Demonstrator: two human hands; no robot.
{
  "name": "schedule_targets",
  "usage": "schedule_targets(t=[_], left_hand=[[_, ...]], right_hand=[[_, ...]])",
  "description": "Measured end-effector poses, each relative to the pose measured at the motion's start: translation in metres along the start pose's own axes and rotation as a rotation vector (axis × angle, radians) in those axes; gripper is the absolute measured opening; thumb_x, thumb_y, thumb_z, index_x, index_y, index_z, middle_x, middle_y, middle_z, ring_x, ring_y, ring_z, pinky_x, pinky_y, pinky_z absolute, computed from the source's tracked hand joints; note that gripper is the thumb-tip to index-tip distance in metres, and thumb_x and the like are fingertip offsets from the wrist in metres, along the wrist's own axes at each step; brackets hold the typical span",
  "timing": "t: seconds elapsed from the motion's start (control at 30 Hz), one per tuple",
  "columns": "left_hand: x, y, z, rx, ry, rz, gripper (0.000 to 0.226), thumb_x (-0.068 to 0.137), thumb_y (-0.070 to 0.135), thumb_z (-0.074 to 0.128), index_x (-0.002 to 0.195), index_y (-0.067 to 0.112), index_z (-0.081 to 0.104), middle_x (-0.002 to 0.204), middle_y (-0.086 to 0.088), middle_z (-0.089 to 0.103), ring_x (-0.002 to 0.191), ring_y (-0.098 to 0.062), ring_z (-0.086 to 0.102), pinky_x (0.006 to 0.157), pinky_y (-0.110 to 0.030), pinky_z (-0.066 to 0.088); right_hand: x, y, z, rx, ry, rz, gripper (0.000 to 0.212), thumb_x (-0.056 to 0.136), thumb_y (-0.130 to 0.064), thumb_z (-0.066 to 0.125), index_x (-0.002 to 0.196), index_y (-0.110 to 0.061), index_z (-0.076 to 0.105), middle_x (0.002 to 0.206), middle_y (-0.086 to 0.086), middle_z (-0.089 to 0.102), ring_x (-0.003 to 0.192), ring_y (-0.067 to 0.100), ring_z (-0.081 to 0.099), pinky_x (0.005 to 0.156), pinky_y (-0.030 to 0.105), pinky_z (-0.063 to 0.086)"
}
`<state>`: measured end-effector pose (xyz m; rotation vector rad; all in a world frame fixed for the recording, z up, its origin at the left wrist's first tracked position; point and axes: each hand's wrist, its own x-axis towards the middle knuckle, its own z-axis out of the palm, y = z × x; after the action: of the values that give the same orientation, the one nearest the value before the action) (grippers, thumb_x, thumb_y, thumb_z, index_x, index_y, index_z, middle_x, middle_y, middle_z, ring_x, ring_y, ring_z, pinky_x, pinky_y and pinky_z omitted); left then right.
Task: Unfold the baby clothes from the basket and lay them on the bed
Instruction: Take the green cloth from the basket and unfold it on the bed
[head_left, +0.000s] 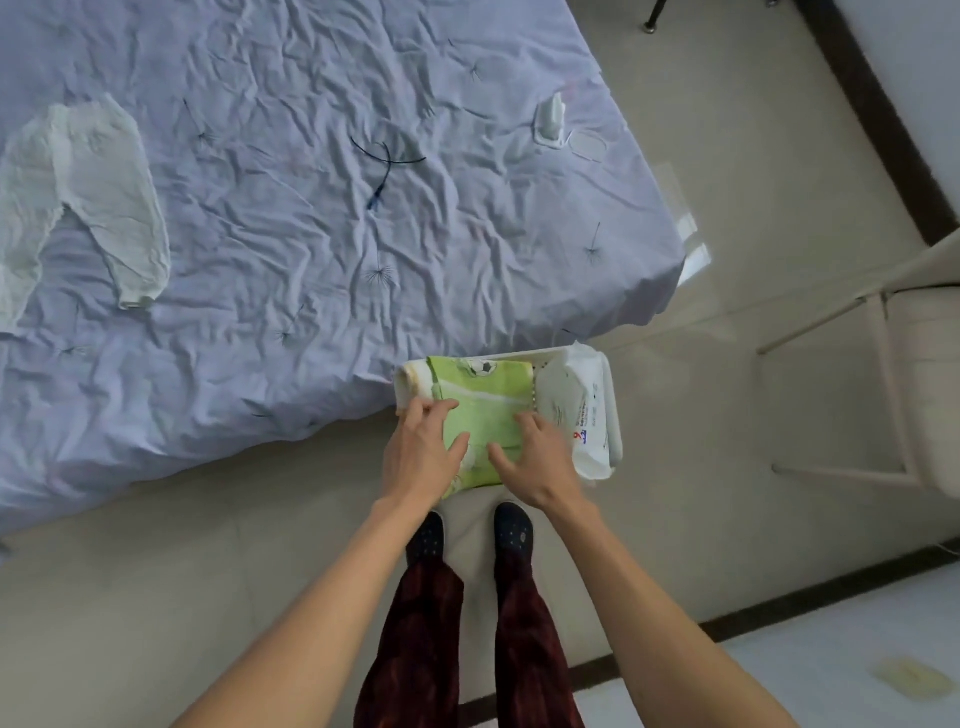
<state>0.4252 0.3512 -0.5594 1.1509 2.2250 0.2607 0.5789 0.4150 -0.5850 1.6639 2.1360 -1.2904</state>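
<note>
Both hands are placed on a folded green garment (485, 410) that lies in the top of a white basket (519, 355): the left hand (423, 449) is laid on the garment's left part, the right hand (540, 460) on its right part. The fingers of each hand are seen fairly straight and spread, with the thumbs set apart on the cloth, so the hands are read as open and resting; no pinch of the fabric can be made out. A football print is shown on the garment near the basket's far rim. A white packet (579, 415) with small printed marks is held in the basket's right side, touching the garment's edge. The basket is stood on the pale floor (727, 260), just beside the near corner of the bed (311, 234), which is covered by a creased lilac sheet. Far to the left of the basket, a pair of white baby trousers (93, 202) is spread flat on the bed. Well beyond the basket, near the bed's far edge, a small white item (550, 122) is seen; what it is cannot be told. Just on the near side of the basket, two dark shoes (514, 532) are planted on the floor. To the right of the basket, a white frame (888, 389) is stood.
</note>
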Motion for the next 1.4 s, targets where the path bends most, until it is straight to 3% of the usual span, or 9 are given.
schedule_targets(t=[0.4,0.5,0.6,0.7,0.87,1.07,1.27,1.33,1.4], left_hand=[[0.021,0.023,0.016,0.022,0.024,-0.043,0.048,0.099,0.005,0.056,0.143,0.021,0.058,0.131,-0.008,0.068,0.117,-0.031,0.064,0.095,-0.04,0.048],[0.013,0.009,-0.009,-0.151,0.027,-0.018,0.05,0.095,0.006,0.062,0.141,0.024,0.061,0.136,-0.002,0.068,0.124,-0.024,0.063,0.102,-0.032,0.048],[0.002,-0.015,-0.038,-0.276,-0.021,-0.004,0.051,0.094,0.01,0.066,0.139,0.033,0.062,0.137,0.012,0.065,0.123,-0.004,0.061,0.098,-0.005,0.041],[-0.004,-0.041,-0.056,-0.312,-0.062,0.031,0.052,0.094,0.008,0.067,0.139,0.034,0.062,0.135,0.019,0.061,0.098,0.012,0.063,0.086,0.005,0.036],[-0.008,-0.071,-0.06,-0.315,-0.062,0.015,0.053,0.096,0.009,0.067,0.14,0.036,0.06,0.132,0.016,0.064,0.063,-0.014,0.051,0.069,-0.011,0.045],[-0.001,-0.086,-0.051,-0.395,-0.041,0.004,0.054,0.096,0.01,0.067,0.142,0.036,0.058,0.14,0.015,0.061,0.056,-0.011,0.034,0.064,-0.009,0.043],[-0.002,-0.091,-0.046,-0.475,-0.015,-0.015,0.054,0.095,0.009,0.067,0.139,0.039,0.059,0.13,0.018,0.064,0.053,-0.008,0.035,0.058,-0.008,0.042],[-0.004,-0.089,-0.05,-0.541,-0.022,-0.022,0.054,0.095,0.008,0.067,0.137,0.04,0.06,0.128,0.014,0.066,0.062,-0.003,0.047,0.067,-0.013,0.05],[-0.006,-0.087,-0.059,-0.644,-0.024,-0.062,0.052,0.095,0.005,0.067,0.137,0.035,0.06,0.137,0.009,0.064,0.107,-0.006,0.065,0.104,-0.031,0.052]], right_hand=[[0.036,0.025,0.037,0.171,0.025,0.055,0.063,0.094,-0.037,0.064,0.147,-0.008,0.043,0.163,0.019,0.021,0.152,0.032,0.022,0.121,0.042,0.022],[0.039,0.021,0.037,0.314,0.066,0.037,0.056,0.093,-0.036,0.067,0.142,-0.016,0.048,0.16,0.015,0.027,0.151,0.029,0.023,0.121,0.041,0.023],[0.042,0.017,0.038,0.418,0.039,-0.025,0.054,0.094,-0.041,0.068,0.14,-0.021,0.05,0.154,0.008,0.038,0.147,0.025,0.03,0.121,0.044,0.027],[0.046,0.01,0.04,0.421,-0.016,-0.08,0.051,0.091,-0.046,0.07,0.136,-0.031,0.052,0.144,-0.006,0.048,0.136,0.016,0.027,0.115,0.041,0.027],[0.057,-0.006,0.047,0.467,-0.116,-0.114,0.052,0.087,-0.04,0.078,0.131,-0.029,0.054,0.132,-0.008,0.05,0.118,0.012,0.047,0.103,0.034,0.041],[0.066,-0.004,0.039,0.588,-0.264,-0.045,0.047,0.082,-0.04,0.083,0.118,-0.04,0.053,0.132,0.004,0.053,0.097,0.02,0.061,0.094,0.045,0.055],[0.061,-0.008,0.025,0.584,-0.257,-0.042,0.03,0.082,-0.026,0.085,0.105,-0.024,0.065,0.061,-0.016,0.048,0.055,0.007,0.036,0.053,0.021,0.036],[0.054,-0.013,0.017,0.608,-0.222,-0.065,0.022,0.085,-0.015,0.082,0.103,-0.013,0.07,0.071,-0.014,0.059,0.061,0.016,0.043,0.057,0.024,0.04],[0.044,-0.023,0.004,0.616,-0.208,-0.078,0.019,0.087,-0.008,0.078,0.105,-0.008,0.071,0.085,-0.004,0.064,0.07,0.022,0.049,0.064,0.032,0.047]])
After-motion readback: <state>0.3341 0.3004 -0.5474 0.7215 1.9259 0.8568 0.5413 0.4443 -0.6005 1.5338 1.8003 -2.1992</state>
